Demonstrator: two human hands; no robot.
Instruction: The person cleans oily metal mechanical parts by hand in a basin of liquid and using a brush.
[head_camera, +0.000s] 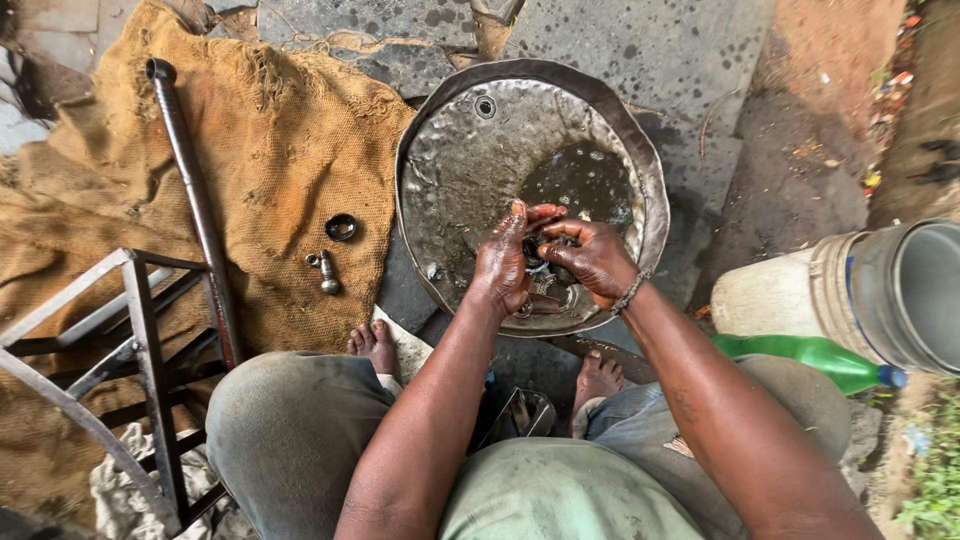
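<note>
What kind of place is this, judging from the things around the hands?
Probably an outdoor, roadside repair spot: a dented metal basin with dark liquid sits on stone ground, small metal parts lie on burlap sacking, beside bare earth.

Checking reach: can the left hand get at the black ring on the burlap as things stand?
Probably yes. The black ring lies bare on the burlap, nothing over it, just beyond the pan rim; but the left hand is busy with a dark part.

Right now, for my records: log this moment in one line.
both hands: left hand, right hand | holding small dark part | over metal pan

Grey dented metal pan (440, 190), tan burlap sacking (270, 150), green plastic bottle (810, 357), white bucket (770, 295).
</note>
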